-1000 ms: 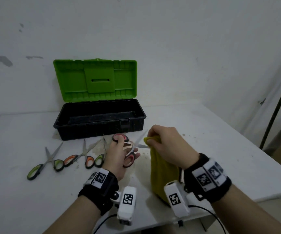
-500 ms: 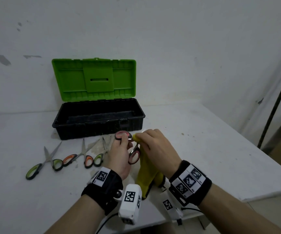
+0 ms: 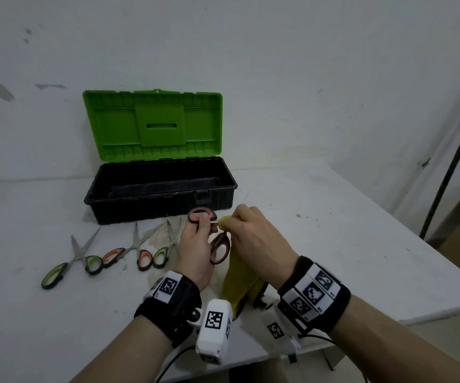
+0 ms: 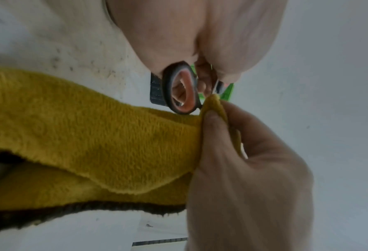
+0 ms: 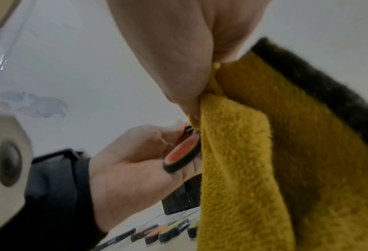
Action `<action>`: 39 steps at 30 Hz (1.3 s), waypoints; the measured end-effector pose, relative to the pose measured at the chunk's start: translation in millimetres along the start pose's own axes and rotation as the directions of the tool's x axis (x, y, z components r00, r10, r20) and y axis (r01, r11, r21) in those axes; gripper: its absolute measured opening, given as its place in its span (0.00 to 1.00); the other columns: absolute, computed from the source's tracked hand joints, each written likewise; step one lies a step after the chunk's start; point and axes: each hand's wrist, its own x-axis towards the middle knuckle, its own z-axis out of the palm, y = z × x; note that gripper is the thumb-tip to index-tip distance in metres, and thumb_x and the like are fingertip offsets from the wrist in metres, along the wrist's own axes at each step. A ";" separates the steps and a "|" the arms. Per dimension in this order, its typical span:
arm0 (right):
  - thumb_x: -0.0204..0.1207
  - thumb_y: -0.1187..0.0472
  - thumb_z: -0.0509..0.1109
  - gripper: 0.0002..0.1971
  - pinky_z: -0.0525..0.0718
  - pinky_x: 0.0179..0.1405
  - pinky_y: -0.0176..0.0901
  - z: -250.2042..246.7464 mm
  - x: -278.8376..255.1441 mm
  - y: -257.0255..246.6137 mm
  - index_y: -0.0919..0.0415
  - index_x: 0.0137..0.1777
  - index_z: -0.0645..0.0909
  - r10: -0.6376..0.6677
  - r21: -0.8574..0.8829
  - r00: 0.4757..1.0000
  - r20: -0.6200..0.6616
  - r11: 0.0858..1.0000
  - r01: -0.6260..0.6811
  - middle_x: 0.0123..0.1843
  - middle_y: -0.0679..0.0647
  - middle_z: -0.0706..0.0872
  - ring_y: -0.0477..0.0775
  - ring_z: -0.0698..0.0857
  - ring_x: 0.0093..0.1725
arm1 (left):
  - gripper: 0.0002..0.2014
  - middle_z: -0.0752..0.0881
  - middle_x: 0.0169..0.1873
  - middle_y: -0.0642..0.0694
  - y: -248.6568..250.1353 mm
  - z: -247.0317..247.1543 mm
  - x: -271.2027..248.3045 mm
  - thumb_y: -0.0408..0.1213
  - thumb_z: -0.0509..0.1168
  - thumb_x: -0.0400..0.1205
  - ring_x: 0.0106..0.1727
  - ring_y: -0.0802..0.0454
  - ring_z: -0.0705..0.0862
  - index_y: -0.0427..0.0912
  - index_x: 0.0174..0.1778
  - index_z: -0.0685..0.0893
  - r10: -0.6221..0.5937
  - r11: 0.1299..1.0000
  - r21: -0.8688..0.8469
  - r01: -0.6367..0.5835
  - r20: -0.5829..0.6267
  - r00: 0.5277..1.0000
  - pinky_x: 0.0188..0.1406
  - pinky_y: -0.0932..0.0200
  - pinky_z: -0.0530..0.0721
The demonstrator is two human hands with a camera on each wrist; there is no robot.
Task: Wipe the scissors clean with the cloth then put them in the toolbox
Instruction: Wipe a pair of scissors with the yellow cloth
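Scissors (image 3: 215,239) with red-and-black handles are held above the bench (image 3: 333,230), just in front of the toolbox (image 3: 159,194). The left hand (image 3: 195,252) grips them by the handles, fingers curled through and around the loops, one loop standing up past the fingertips and the other hanging below the palm. The right hand (image 3: 253,239) meets them from the right, its fingers (image 4: 213,122) bunched and pinching a yellow cloth (image 3: 239,280) around the blades, which are hidden inside the fold right up against the handles. The rest of the cloth hangs down from that pinch toward the bench edge; the right wrist view shows a dark border (image 5: 329,95) along one side of it.

Both wrists wear black bands with square black-and-white coded tags (image 3: 313,293); no readable writing shows on them.

The toolbox stands open, its green lid (image 3: 152,125) upright against the wall and its black tray facing the hands. To the left of the left hand, three more pairs of scissors (image 3: 123,252) lie flat on the bench in a row, green and orange handled, blades pointing toward the toolbox.
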 end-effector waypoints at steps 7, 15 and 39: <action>0.74 0.72 0.70 0.13 0.79 0.43 0.42 -3.3 0.2 -4.2 0.56 0.53 0.84 -0.023 -0.003 1.000 -0.010 1.000 0.023 0.48 0.52 0.77 0.53 0.74 0.46 | 0.14 0.86 0.51 0.34 -1.1 2.2 -2.2 0.47 0.57 0.90 0.53 0.41 0.88 0.42 0.56 0.83 0.034 0.997 0.071 -0.036 0.033 0.999 0.53 0.41 0.89; 0.74 0.72 0.69 0.13 0.79 0.42 0.39 -3.6 -2.4 -3.9 0.55 0.53 0.84 -0.018 0.010 1.000 -0.021 1.000 0.018 0.48 0.51 0.77 0.51 0.73 0.46 | 0.15 0.89 0.56 0.34 -0.5 1.9 -4.3 0.47 0.57 0.90 0.60 0.37 0.88 0.41 0.60 0.83 0.047 0.992 0.114 -0.050 0.024 0.999 0.61 0.36 0.87; 0.72 0.72 0.71 0.11 0.81 0.40 0.42 3.0 -4.5 -7.0 0.58 0.51 0.84 0.037 -0.021 0.999 -0.012 0.999 -0.037 0.48 0.54 0.78 0.54 0.76 0.45 | 0.12 0.77 0.38 0.47 4.0 6.7 -0.7 0.45 0.57 0.91 0.43 0.49 0.81 0.44 0.50 0.82 0.080 0.988 0.135 -0.075 -0.038 0.996 0.42 0.49 0.84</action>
